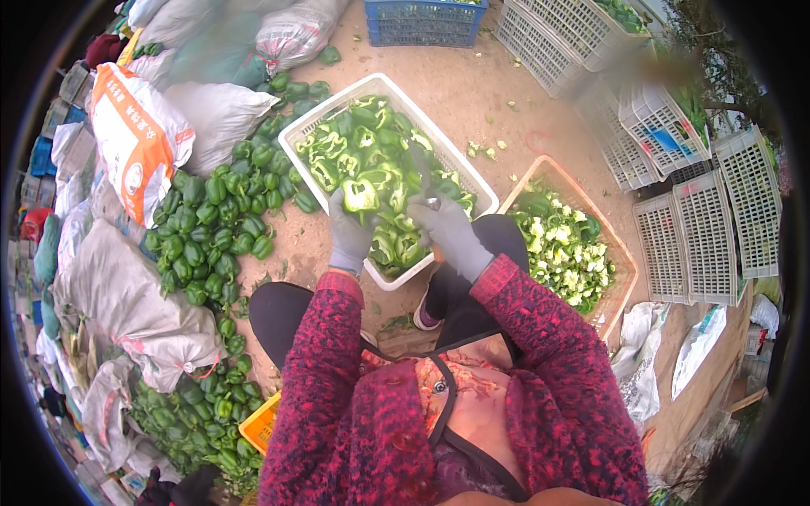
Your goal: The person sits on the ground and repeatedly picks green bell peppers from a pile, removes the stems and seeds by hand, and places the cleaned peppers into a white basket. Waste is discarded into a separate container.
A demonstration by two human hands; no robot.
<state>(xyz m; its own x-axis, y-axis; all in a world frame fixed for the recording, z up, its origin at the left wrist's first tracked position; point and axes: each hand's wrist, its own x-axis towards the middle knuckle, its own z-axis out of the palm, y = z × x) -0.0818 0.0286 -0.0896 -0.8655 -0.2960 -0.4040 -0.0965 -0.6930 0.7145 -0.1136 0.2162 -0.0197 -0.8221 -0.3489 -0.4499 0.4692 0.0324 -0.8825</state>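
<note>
Peppers (327, 174) in white crate (458, 163), cores (569, 249) in orange crate (623, 285) — left fingers (338, 207) pinching cut pepper (360, 195), right fingers (421, 213) closed round knife (423, 171)

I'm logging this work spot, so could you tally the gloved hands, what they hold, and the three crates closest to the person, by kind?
Gloved hands (left and right): 2
Knife: 1
Cut green pepper held: 1
White crate: 1
Pale orange crate: 1
Yellow crate, partly hidden: 1
Total: 7
</note>
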